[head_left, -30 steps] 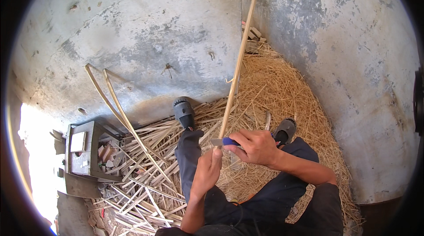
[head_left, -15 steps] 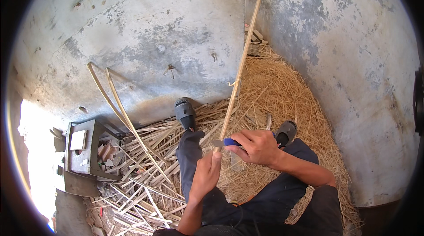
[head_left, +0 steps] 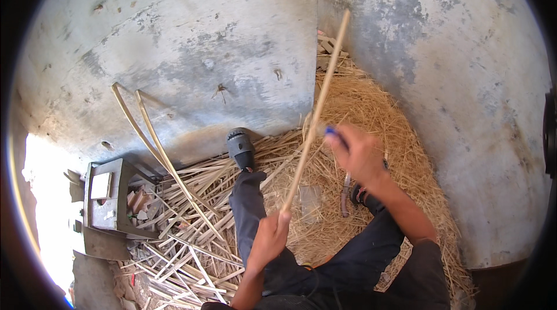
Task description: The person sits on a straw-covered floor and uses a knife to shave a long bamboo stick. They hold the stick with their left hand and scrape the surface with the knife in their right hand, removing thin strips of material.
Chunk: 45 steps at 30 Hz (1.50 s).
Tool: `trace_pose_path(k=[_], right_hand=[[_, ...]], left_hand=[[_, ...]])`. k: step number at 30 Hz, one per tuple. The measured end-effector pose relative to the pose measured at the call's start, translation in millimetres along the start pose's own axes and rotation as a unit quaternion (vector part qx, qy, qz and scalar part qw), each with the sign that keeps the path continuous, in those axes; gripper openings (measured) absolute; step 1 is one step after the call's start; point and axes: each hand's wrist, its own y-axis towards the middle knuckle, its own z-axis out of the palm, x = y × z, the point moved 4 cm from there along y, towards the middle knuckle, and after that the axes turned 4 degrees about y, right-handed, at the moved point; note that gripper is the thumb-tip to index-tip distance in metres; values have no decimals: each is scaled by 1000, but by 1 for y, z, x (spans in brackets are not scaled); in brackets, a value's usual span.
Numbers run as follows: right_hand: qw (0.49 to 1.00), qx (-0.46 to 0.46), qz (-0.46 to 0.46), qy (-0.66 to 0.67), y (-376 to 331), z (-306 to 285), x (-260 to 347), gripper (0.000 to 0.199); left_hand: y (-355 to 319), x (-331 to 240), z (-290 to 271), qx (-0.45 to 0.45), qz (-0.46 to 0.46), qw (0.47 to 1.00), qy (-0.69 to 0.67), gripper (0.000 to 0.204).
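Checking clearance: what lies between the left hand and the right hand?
In the head view, the pale wooden strip extends from the left hand; between it and the right hand, straw-like shavings and a flat translucent piece show beneath.

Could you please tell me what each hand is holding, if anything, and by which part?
The left hand holds the pale strip by its near end; the right hand grips a blue tool handle; the rest is blurred.

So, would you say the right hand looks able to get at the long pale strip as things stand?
Probably yes: the right hand is just beside the long pale strip, with only the blue-handled tool it holds seen between them, and the left hand grips the strip's lower part.
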Motion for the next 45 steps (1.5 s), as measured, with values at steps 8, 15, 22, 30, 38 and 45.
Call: trace_pose_path(k=[8, 15, 22, 30, 38, 45], right_hand=[[998, -10, -68, 7, 3, 1, -36, 34], [996, 9, -77, 44, -3, 12, -39, 36], [997, 9, -62, 54, 1, 15, -48, 38], [1000, 21, -6, -10, 16, 9, -101, 41], [968, -25, 195, -156, 49, -13, -233, 52], [905, 278, 250, -201, 20, -8, -297, 55]], left_hand=[[-26, 10, 3, 26, -40, 999, 20, 54], [-31, 16, -1, 33, -74, 996, 24, 51], [-32, 1, -2, 20, -79, 994, 77, 45], [-63, 14, -10, 57, -110, 987, 107, 49], [-113, 46, -19, 113, -146, 977, 111, 53], [-131, 121, -26, 114, -214, 970, -21, 59]])
